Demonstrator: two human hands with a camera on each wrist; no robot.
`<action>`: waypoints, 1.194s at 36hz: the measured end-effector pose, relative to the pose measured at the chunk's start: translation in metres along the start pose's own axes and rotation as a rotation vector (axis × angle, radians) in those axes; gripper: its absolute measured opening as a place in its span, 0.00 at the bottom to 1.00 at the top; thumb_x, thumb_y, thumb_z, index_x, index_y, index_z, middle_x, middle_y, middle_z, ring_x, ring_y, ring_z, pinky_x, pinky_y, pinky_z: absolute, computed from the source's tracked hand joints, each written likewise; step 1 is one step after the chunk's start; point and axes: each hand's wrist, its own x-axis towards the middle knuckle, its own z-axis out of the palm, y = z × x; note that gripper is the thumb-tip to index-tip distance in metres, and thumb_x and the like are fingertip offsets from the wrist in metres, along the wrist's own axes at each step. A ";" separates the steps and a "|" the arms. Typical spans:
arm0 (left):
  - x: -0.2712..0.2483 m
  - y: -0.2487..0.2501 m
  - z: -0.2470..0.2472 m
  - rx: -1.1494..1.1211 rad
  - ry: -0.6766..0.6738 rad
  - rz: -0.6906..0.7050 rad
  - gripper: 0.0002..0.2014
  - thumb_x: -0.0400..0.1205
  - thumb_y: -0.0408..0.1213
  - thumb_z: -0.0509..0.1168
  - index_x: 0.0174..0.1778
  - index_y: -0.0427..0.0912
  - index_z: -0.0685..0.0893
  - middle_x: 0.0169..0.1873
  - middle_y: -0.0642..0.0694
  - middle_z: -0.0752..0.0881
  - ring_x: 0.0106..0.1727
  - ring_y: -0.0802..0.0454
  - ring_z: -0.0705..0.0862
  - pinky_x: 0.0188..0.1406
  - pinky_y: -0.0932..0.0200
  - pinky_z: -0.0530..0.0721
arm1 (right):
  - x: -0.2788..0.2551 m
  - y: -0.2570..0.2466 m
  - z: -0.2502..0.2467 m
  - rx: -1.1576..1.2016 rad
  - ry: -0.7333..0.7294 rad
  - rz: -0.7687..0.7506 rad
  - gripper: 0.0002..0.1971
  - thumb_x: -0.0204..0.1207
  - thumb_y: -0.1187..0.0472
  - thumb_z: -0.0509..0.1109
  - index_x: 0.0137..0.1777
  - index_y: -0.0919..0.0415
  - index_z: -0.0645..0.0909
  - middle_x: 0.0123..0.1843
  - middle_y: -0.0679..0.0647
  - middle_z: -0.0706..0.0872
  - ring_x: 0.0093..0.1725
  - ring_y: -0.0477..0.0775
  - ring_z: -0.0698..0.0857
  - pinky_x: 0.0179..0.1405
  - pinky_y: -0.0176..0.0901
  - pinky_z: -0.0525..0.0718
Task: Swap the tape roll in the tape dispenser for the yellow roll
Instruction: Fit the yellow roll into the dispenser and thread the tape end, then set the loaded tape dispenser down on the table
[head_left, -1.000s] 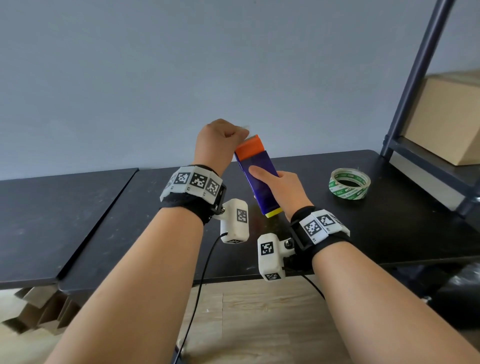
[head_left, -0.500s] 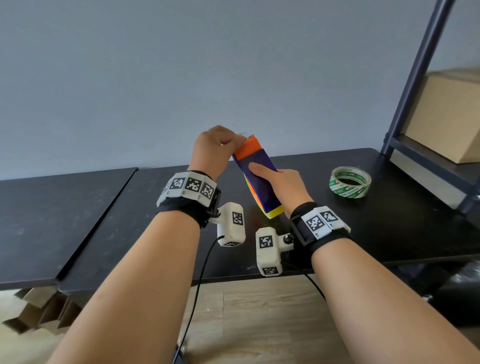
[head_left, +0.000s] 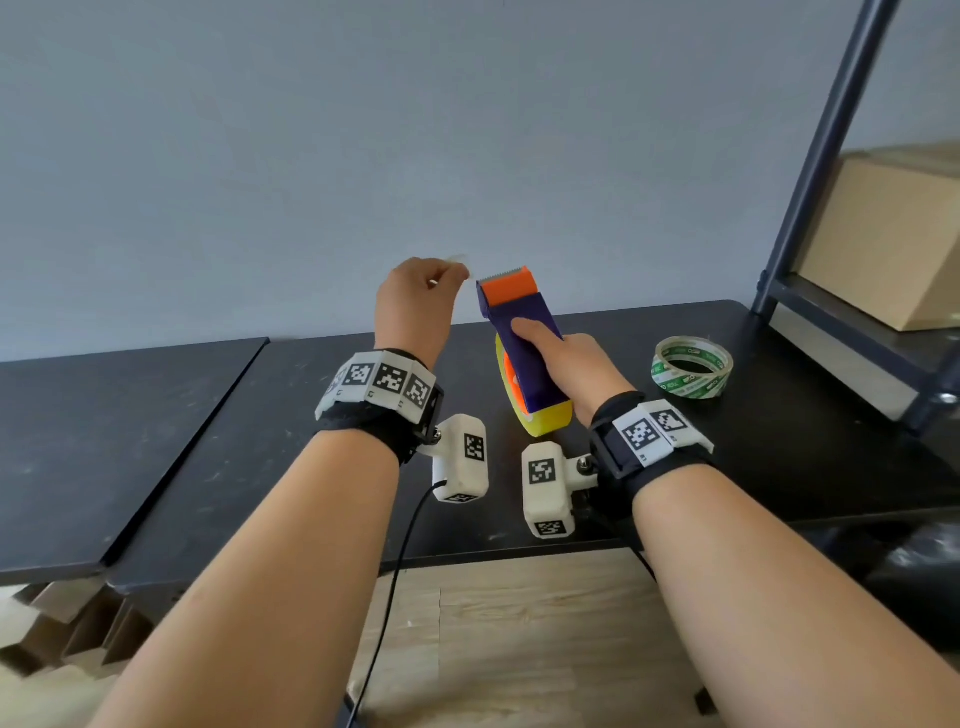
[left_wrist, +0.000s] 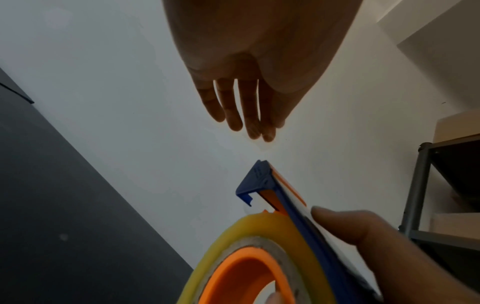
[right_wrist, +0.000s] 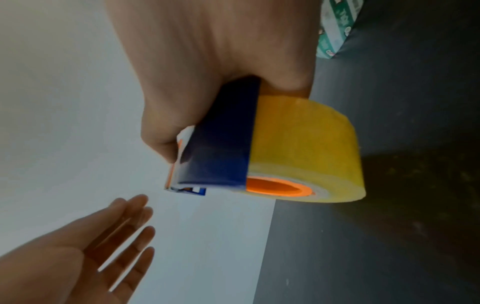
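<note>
**Holding the dispenser with the yellow roll seated**

At the far left lie 2 dark panels side by side, and the nearer one forms the surface under both arms. Above it the left grip is raised just left of the dispenser's cutter end and does not touch it. From the wrist views its fingers look straight and close together. In the head view a faint clear scrap shows at the fingertips. I cannot tell whether the fingertips pinch that scrap or are released.

Next comes the tape dispenser, blue-bodied with an orange toothed cutter end. It is tilted so that the cutter points up and away from the person. The yellow roll sits in its lower end, on the orange hub, as the right wrist view shows plainly. Whether the roll's lower edge touches the surface cannot be told.

The right grip is grasping the dispenser, with the thumb laid along the blue top and the other fingers wrapped round the far side.

Further right, well apart from the hands, a white roll printed in green lies flat on the surface. At the far right stands a dark metal shelf post, with a cardboard box on the shelf.
</note>
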 end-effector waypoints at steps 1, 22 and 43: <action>0.001 -0.002 0.000 0.002 0.008 -0.016 0.12 0.82 0.43 0.62 0.50 0.44 0.91 0.53 0.45 0.89 0.53 0.46 0.84 0.49 0.58 0.78 | 0.000 -0.001 0.001 -0.021 0.001 -0.010 0.30 0.68 0.37 0.69 0.51 0.68 0.86 0.50 0.65 0.91 0.52 0.66 0.89 0.50 0.53 0.83; 0.014 -0.051 -0.005 0.183 -0.030 -0.101 0.13 0.83 0.33 0.59 0.52 0.41 0.90 0.58 0.42 0.86 0.55 0.44 0.85 0.49 0.62 0.76 | 0.048 -0.002 0.025 -0.836 -0.085 -0.190 0.10 0.73 0.48 0.68 0.53 0.41 0.76 0.38 0.51 0.84 0.44 0.59 0.86 0.44 0.48 0.81; 0.006 -0.057 0.004 0.252 -0.236 -0.155 0.16 0.82 0.32 0.54 0.48 0.45 0.90 0.59 0.41 0.79 0.60 0.40 0.81 0.61 0.48 0.80 | 0.052 -0.003 0.021 -0.538 0.145 -0.359 0.07 0.74 0.53 0.71 0.47 0.54 0.86 0.49 0.50 0.89 0.52 0.56 0.87 0.57 0.58 0.85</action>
